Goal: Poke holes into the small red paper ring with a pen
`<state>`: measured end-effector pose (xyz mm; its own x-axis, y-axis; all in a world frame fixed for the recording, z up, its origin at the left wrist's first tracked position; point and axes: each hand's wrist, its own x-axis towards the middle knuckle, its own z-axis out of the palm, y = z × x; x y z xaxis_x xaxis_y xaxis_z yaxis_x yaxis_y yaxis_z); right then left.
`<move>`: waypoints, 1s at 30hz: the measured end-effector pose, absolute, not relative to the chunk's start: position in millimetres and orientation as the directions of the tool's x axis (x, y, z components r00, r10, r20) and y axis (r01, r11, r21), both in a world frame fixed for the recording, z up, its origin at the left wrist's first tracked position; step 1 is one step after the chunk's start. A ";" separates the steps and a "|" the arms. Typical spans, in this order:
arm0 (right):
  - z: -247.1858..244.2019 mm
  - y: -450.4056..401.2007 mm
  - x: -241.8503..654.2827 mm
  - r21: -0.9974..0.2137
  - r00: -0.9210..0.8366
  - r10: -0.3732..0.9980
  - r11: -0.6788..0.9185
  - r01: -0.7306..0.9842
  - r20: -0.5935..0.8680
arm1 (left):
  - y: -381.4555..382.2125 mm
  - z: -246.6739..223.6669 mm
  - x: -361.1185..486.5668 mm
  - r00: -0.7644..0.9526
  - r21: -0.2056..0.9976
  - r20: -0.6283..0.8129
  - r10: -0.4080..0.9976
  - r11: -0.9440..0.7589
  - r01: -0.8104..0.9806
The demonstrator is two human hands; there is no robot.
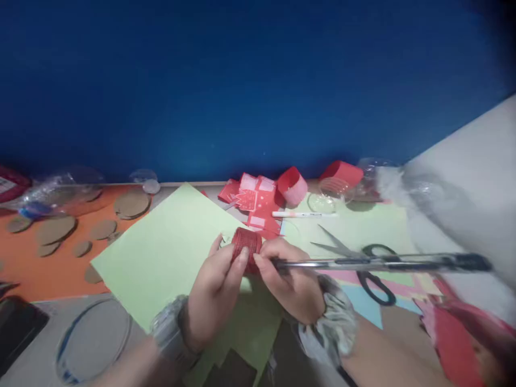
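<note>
Where two hands point(217, 285) meet, they hold one roll point(246, 242).

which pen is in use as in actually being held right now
The dark-and-clear pen, gripped in the right hand and pointing out to the right. The other, a slim white pen, lies untouched beyond the hands.

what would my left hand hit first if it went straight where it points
Past the dark red mesh roll it grips, your left hand would probably meet the white-marked red paper pieces, though depth is unclear.
</note>
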<state>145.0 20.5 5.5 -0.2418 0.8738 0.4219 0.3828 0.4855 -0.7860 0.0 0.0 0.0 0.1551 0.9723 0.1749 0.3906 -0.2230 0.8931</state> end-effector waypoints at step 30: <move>0.6 21.6 147.0 -0.979 -0.164 0.965 0.204 -0.013 0.203 | 2.9 4.1 -2.1 0.200 0.933 0.063 0.978 -0.128 0.336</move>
